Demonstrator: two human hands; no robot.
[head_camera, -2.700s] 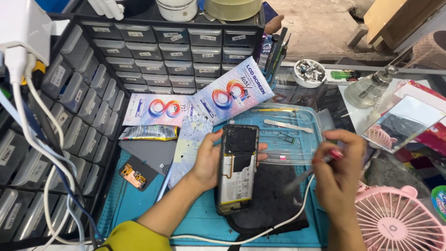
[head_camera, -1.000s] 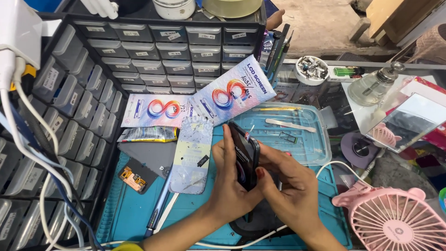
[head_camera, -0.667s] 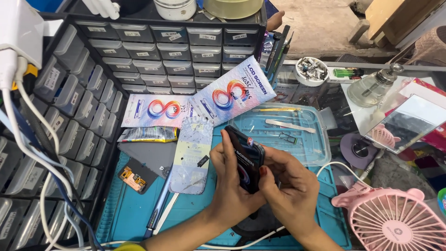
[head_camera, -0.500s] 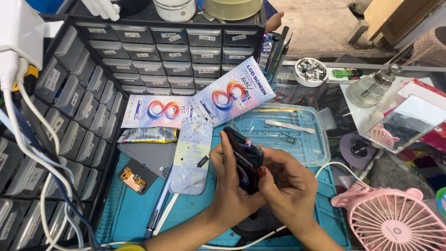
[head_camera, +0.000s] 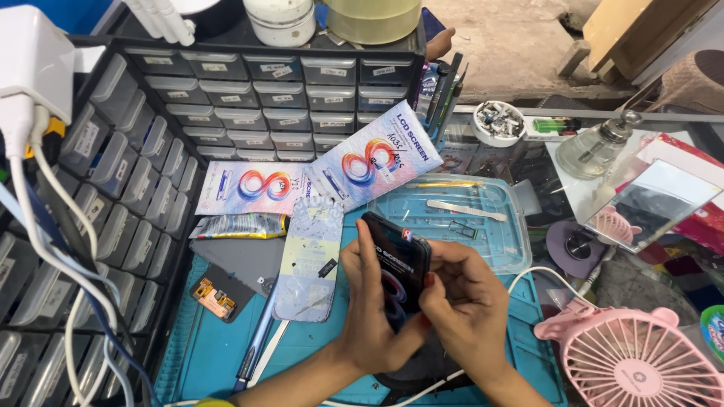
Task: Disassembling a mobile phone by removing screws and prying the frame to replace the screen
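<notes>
Both my hands hold a dark phone (head_camera: 397, 265) upright above the blue work mat (head_camera: 219, 354). My left hand (head_camera: 369, 316) grips its left edge and back from below. My right hand (head_camera: 467, 301) clasps its right side, fingers curled over the glossy front, thumb pressing near the lower part. A worn phone back panel (head_camera: 308, 260) lies flat on the mat just left of my hands. A small orange-and-black part (head_camera: 216, 298) rests on a grey sheet further left.
Grey parts drawers (head_camera: 279, 98) stand behind and along the left. Two white screen boxes (head_camera: 302, 177) lean at the back. A clear lid tray (head_camera: 471, 218) holds a white pry tool. A pink fan (head_camera: 641, 362), a mirror (head_camera: 652, 203) and a glass bottle (head_camera: 599, 147) sit on the right. White cables (head_camera: 53, 249) hang at left.
The phone went from lying open-backed on the mat to held upright in both hands; over the last second it turned slightly, showing more of its glossy front.
</notes>
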